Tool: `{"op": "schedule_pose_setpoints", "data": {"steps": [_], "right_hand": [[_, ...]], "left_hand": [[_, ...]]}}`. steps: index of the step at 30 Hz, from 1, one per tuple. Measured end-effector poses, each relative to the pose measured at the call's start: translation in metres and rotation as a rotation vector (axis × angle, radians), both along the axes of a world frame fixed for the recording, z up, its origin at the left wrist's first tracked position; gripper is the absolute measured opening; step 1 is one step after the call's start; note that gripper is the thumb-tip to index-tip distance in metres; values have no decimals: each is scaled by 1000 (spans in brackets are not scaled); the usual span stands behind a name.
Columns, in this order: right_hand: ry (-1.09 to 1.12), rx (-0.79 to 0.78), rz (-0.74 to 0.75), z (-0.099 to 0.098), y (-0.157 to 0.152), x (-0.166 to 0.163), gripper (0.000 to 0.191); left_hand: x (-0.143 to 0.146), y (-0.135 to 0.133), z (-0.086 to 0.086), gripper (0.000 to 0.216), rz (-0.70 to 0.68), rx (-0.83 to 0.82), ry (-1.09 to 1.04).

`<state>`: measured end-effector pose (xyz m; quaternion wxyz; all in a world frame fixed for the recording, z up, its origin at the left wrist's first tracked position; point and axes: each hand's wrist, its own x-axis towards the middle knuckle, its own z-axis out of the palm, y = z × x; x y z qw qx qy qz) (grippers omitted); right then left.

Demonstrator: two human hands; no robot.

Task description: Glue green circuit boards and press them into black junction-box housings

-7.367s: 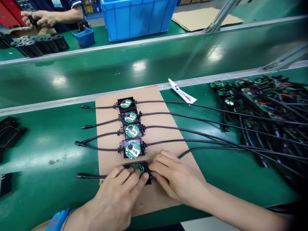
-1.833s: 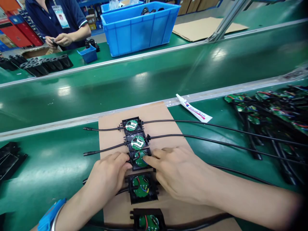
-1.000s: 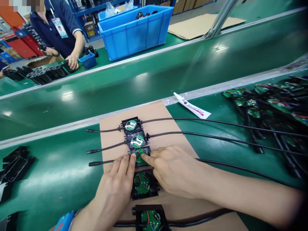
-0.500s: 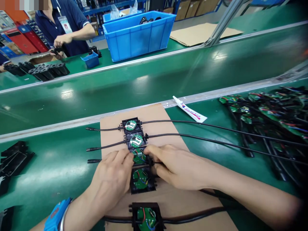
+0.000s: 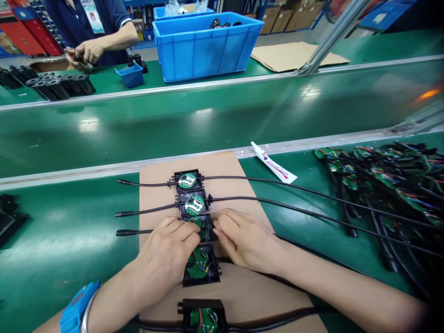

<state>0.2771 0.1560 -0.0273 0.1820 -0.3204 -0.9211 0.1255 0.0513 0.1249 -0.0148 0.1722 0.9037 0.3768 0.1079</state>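
Observation:
A column of black plastic housings runs down a cardboard sheet (image 5: 156, 171), each with a round green circuit board (image 5: 194, 204) in it. My left hand (image 5: 169, 259) is closed at the third housing (image 5: 208, 229), fingertips pressed on its board and left side. My right hand (image 5: 246, 238) pinches at that housing's right edge, where its black cable (image 5: 312, 252) enters; the fingers cover the cable's end. Just below lies a fourth housing (image 5: 199, 282) with red, blue and yellow wires showing. Nearest me is another housing (image 5: 204, 303), set apart.
A white tube (image 5: 274, 163) lies behind my right hand. At right is a pile of wired boards and cables (image 5: 381, 180). Across the green conveyor (image 5: 173, 125), a blue bin (image 5: 208, 51) stands near a person (image 5: 100, 41) handling a part. Black parts (image 5: 10, 219) lie at left.
My right hand's fingers have drawn closer together at the third housing's right edge. My left fingers have shifted slightly right over the board. The whole view has moved slightly.

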Motion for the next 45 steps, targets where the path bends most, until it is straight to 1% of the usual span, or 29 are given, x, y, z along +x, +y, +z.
{"op": "schedule_pose_setpoints", "data": {"steps": [3, 5, 7, 8, 11, 14, 17, 20, 22, 24, 27, 29, 33, 35, 37, 38, 39, 41, 42, 43, 45], "right_hand": [[-30, -88, 15, -5, 5, 4, 17], [-79, -126, 50, -2, 8, 5, 17], [-133, -114, 63, 1, 9, 4, 17], [-161, -93, 62, 2, 8, 2, 17], [-228, -17, 52, 2, 6, -2, 18], [-247, 20, 52, 0, 2, -4, 19], [-159, 9, 36, -1, 2, 1, 23], [-4, -125, -24, 0, 5, 7, 24], [82, -211, -46, 1, 6, 8, 20], [134, -252, -53, 1, 7, 6, 18], [156, -279, -48, -1, 7, 1, 16], [167, -263, -39, -3, 7, -2, 17], [174, -222, 18, -1, 6, 0, 19], [149, -265, 67, 6, 8, 4, 17], [98, -330, 127, 16, 15, 9, 15], [75, -335, 129, 20, 20, 11, 14], [55, -310, 106, 22, 27, 11, 15], [22, -201, -14, 22, 40, 10, 14], [4, -152, -85, 19, 46, 9, 13], [-17, -129, -136, 15, 51, 7, 12], [-28, -144, -174, 6, 54, 4, 10]], "left_hand": [[1, -1, 3, 36, 19, 19, 32], [2, -1, 3, 48, 15, 21, 72], [4, -1, 2, 60, 0, 25, 121], [6, -1, 2, 62, -3, 29, 150], [11, -1, 3, 57, 7, 49, 221], [13, -1, 4, 52, 13, 71, 216], [11, -2, 3, 58, 18, 100, 181], [8, -4, 2, 68, 3, 102, 181], [8, -5, 2, 68, -19, 109, 208], [9, -5, 2, 65, -30, 137, 239], [12, -3, 1, 60, -36, 183, 281], [15, -4, 0, 56, -47, 213, 309], [20, -16, 1, 50, -41, 311, 338], [18, -21, 6, 52, -34, 298, 300], [12, -19, 14, 54, -49, 212, 195], [7, -15, 18, 53, -37, 175, 130], [1, -8, 20, 51, 5, 162, 71], [-13, 11, 21, 43, 170, 188, 17], [-20, 21, 19, 36, 255, 198, 24], [-26, 31, 15, 27, 309, 181, 41], [-35, 44, 5, 10, 332, 120, 44]]}}
